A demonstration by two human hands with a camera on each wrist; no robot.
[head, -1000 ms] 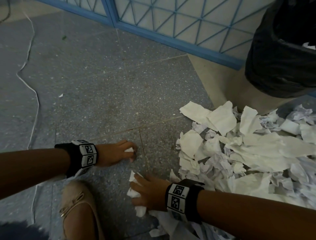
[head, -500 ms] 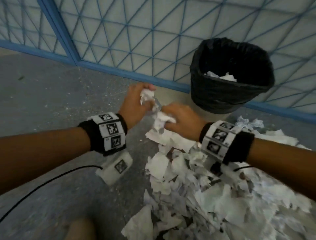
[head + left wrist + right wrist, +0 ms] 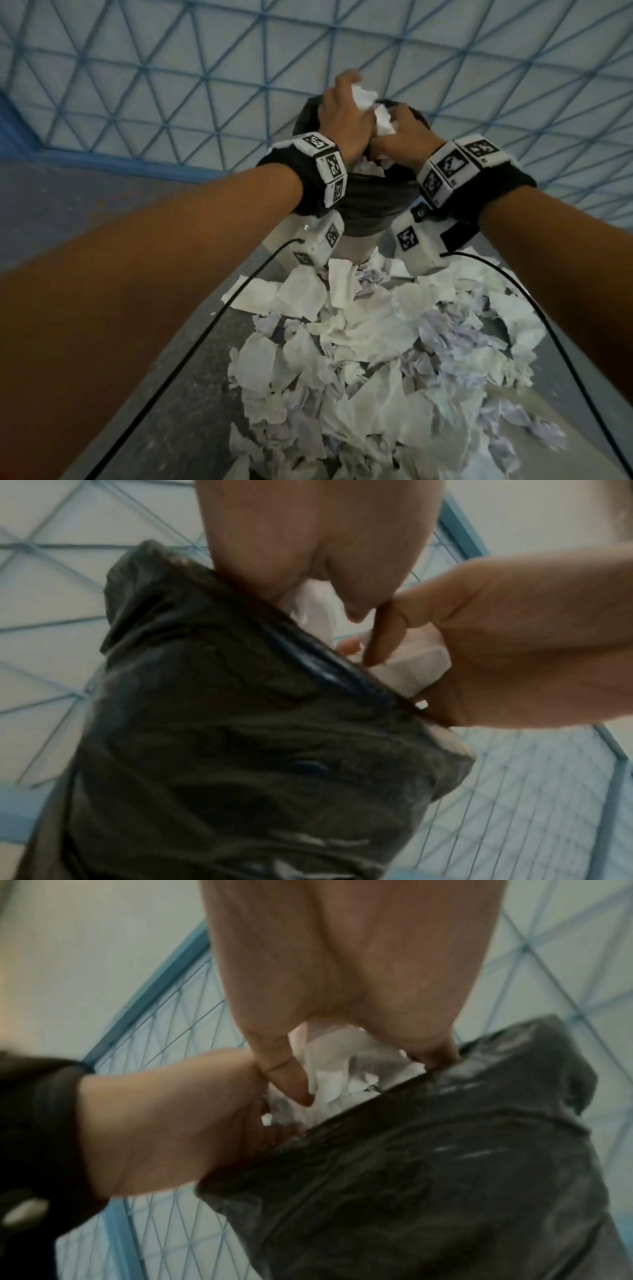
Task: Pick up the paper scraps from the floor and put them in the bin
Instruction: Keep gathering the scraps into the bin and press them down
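Both hands are over the mouth of the bin [image 3: 370,205], which is lined with a black bag [image 3: 240,737] [image 3: 445,1177]. My left hand [image 3: 346,113] holds crumpled white paper scraps [image 3: 364,97], fingers curled round them. My right hand [image 3: 407,135] grips more white scraps [image 3: 385,123] pressed against the left hand. In the left wrist view the scraps [image 3: 308,610] sit just above the bag's rim; in the right wrist view the scraps [image 3: 342,1074] show between my right hand's thumb and fingers. White paper [image 3: 364,168] lies inside the bin.
A large heap of torn white paper [image 3: 394,359] covers the grey floor [image 3: 102,192] in front of the bin. A blue lattice screen [image 3: 205,68] stands right behind the bin. Black cables [image 3: 205,329] hang from both wrist units.
Both hands rose from the floor with paper and moved forward over the bin's opening. The head view tilted up from the floor to the bin and screen.
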